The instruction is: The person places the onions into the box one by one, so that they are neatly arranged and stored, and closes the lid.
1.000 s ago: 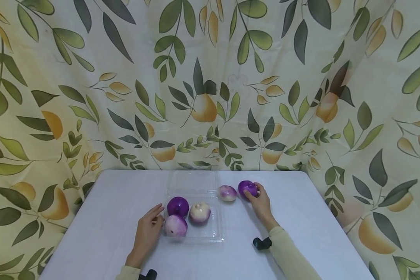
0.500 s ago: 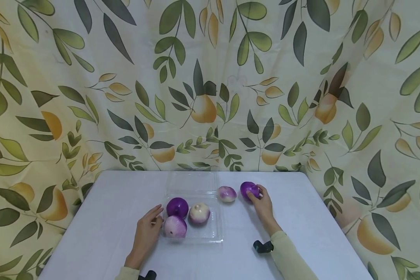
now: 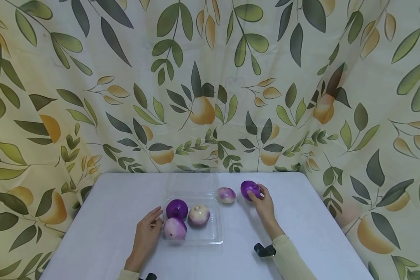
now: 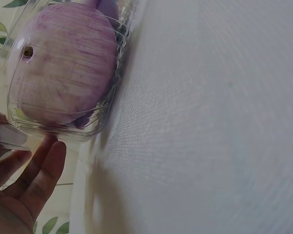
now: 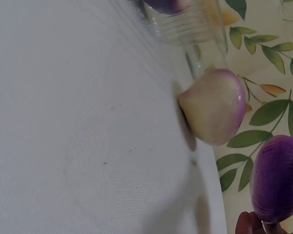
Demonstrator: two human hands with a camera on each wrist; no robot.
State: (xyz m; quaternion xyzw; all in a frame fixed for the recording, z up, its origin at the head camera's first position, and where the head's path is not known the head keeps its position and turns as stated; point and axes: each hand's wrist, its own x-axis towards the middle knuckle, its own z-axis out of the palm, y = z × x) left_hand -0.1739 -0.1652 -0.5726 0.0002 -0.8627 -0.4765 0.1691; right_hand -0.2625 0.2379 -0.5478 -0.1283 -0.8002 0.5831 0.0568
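Note:
My right hand (image 3: 265,201) holds a deep purple onion (image 3: 250,190) between thumb and fingers, above the table's right half. The same purple onion (image 5: 277,179) shows at the right edge of the right wrist view. Left of it lies a pale purple-and-white onion (image 3: 226,195) on the cloth, beside a clear plastic clamshell container (image 3: 211,235). Inside the container sit a dark purple onion (image 3: 177,209), a whitish onion (image 3: 199,215) and a light purple onion (image 3: 175,228). My left hand (image 3: 146,233) grips the container's left rim, fingers (image 4: 45,175) beneath its edge.
The container's lid (image 3: 190,184) lies folded back toward the table's far edge. A white cloth covers the table (image 3: 108,217). Behind it hangs a leaf-and-fruit patterned curtain (image 3: 210,147). Black wrist-worn devices show at the right sleeve (image 3: 292,256) and the left sleeve (image 3: 128,275).
My right hand has shifted slightly to the right with the purple onion, away from the onion on the cloth. My left hand stays at the container. The head view has tilted a little.

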